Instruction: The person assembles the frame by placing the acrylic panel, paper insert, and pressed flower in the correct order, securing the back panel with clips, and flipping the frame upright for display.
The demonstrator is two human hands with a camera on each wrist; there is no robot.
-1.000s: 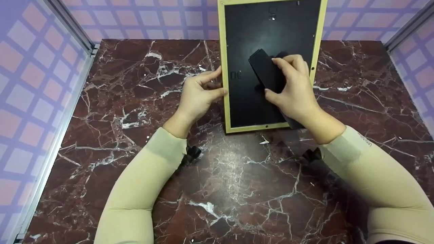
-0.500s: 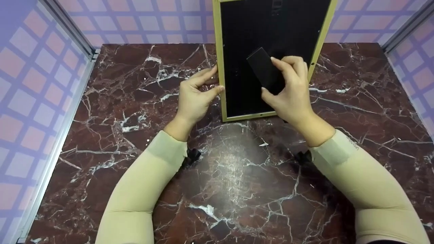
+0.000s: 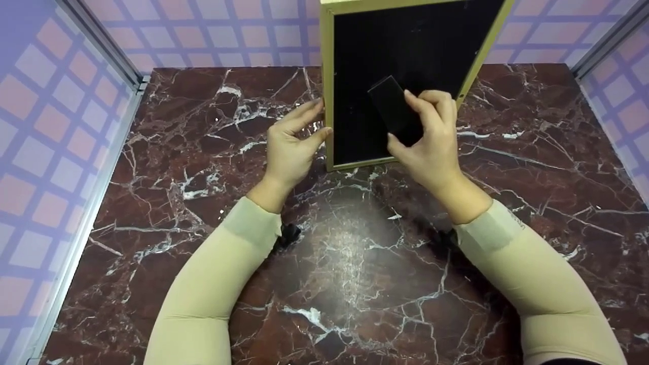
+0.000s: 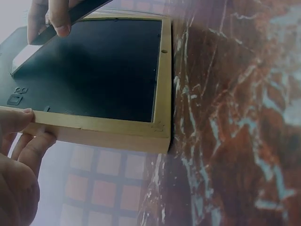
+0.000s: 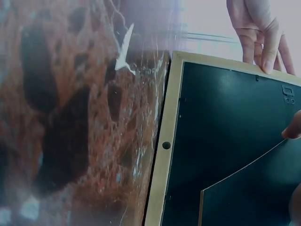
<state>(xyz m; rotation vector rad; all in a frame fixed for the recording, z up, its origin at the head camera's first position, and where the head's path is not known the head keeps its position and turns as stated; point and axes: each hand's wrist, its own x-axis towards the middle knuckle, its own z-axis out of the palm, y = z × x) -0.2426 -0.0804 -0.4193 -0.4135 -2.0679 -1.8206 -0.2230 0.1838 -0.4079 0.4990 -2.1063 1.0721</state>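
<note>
A picture frame with a pale yellow wooden rim (image 3: pixel 328 61) stands on the table, its black back panel (image 3: pixel 375 45) facing me. My left hand (image 3: pixel 289 149) grips the rim at the left side between thumb and fingers. From the panel a black easel stand leg (image 3: pixel 393 104) slants out, and my right hand (image 3: pixel 433 144) pinches it by its edges. In the right wrist view, the leg (image 5: pixel 254 193) covers part of the panel, and the rim's lower edge (image 5: pixel 163 162) meets the table. The frame's top is cut off in the head view.
The table (image 3: pixel 350 284) has a dark red marbled top with white veins. Checked panels stand behind it (image 3: pixel 228 35) and at the left (image 3: pixel 45 177), with a metal strip (image 3: pixel 91 213) along the left edge.
The frame has tipped to a more upright stance, and its lower edge has shifted away from me. My right hand has moved slightly left with the stand leg; my left hand keeps its grip.
</note>
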